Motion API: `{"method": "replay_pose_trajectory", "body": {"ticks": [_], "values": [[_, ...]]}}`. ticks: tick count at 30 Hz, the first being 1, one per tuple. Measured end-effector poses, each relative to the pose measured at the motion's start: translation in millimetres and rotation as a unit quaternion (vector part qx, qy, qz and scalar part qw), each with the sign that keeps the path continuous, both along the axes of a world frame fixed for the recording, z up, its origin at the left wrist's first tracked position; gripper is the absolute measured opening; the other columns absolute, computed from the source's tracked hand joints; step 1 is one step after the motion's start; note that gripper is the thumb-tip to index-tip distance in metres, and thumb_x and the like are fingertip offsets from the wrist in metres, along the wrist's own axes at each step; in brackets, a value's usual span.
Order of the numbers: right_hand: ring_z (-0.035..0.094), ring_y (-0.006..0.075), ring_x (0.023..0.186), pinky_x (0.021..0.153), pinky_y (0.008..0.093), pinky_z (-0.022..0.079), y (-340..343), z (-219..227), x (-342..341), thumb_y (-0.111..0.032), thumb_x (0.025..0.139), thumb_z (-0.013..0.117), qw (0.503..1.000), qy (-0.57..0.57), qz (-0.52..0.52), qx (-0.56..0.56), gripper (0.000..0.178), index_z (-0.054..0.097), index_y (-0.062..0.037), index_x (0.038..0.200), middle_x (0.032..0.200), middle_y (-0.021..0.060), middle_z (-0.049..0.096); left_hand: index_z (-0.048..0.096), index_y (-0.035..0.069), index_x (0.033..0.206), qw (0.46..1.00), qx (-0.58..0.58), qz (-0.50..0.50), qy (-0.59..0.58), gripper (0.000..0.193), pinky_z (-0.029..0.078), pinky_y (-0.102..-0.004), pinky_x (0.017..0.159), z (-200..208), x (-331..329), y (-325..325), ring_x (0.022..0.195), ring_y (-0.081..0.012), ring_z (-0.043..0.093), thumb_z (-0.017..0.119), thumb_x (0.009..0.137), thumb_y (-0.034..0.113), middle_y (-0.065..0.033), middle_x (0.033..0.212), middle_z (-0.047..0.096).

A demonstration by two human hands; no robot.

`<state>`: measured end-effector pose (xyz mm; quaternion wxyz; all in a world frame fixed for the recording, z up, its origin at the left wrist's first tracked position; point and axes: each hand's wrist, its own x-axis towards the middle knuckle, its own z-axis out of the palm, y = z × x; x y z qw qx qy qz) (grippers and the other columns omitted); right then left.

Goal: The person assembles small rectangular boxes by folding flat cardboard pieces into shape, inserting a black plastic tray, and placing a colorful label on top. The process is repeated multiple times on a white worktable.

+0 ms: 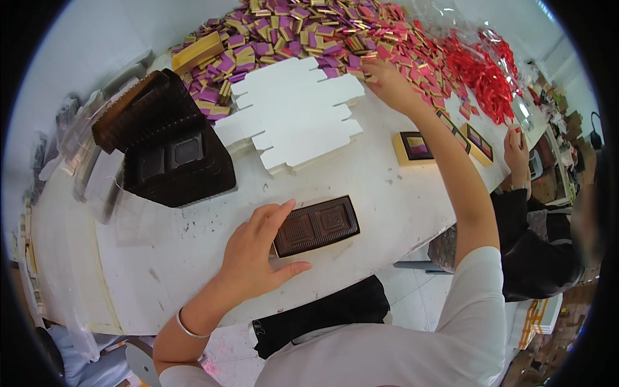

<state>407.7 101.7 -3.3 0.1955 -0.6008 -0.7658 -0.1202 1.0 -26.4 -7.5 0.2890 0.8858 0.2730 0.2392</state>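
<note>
A shallow box with a dark brown two-compartment plastic tray point(317, 226) in it lies in front of me; both compartments hold nothing. My left hand point(255, 248) is open around its left end, fingertips by the far edge and thumb apart from the near edge. Farther off, my right hand point(385, 84) reaches to the near edge of a heap of small purple, pink and gold wrapped pieces point(322, 39). Its fingers are bent in among them; what they pinch is too small to make out.
Stacked brown trays point(180, 161) stand at the left, beside flat white carton blanks point(296, 116). Several filled gold boxes point(412, 148) sit under my right forearm. Red ribbons point(483, 80) lie at the far right, near another person's hand point(514, 155). A gold box point(197, 53) rests by the heap.
</note>
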Motion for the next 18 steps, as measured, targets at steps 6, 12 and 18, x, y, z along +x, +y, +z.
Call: {"method": "replay_pose_trajectory", "body": {"ticks": [6, 12, 18], "values": [[0.054, 0.0294, 0.116, 0.098, 0.0355, 0.042, 51.7, -9.1, -13.0, -0.008, 0.084, 0.058, 0.969, 0.221, 0.059, -0.088, 0.040, 0.056, -0.0010, 0.123, 0.124, 0.0167, 0.057, 0.039, 0.010, 0.139, 0.999, -0.039, -0.018, 0.001, 0.081, 0.046, -0.0373, 0.076, 3.5, -6.0, -0.2, 0.087, -0.0274, 0.056, 0.078, 0.072, 0.034, -0.0121, 0.121, 0.050], [0.064, 0.0319, 0.078, 0.074, 0.0398, 0.050, 78.8, 14.5, -39.0, -0.030, 0.078, 0.070, 0.958, 0.218, -0.085, -0.166, 0.039, 0.067, 0.0049, 0.096, 0.086, 0.0186, 0.068, 0.042, 0.010, 0.138, 1.000, -0.006, -0.005, -0.006, 0.077, 0.046, -0.0365, 0.074, -0.5, -7.8, -0.9, 0.083, -0.0272, 0.055, 0.076, 0.074, 0.035, -0.0111, 0.116, 0.051], [0.062, 0.0225, 0.070, 0.063, 0.0350, 0.049, 96.0, 17.4, -33.0, -0.035, 0.075, 0.073, 0.984, 0.100, -0.081, -0.122, 0.041, 0.063, 0.0042, 0.082, 0.077, 0.0154, 0.065, 0.042, 0.011, 0.138, 1.000, 0.000, -0.011, -0.018, 0.075, 0.046, -0.0364, 0.073, -1.8, -6.5, 0.2, 0.081, -0.0271, 0.055, 0.076, 0.074, 0.033, -0.0110, 0.114, 0.052]]}}
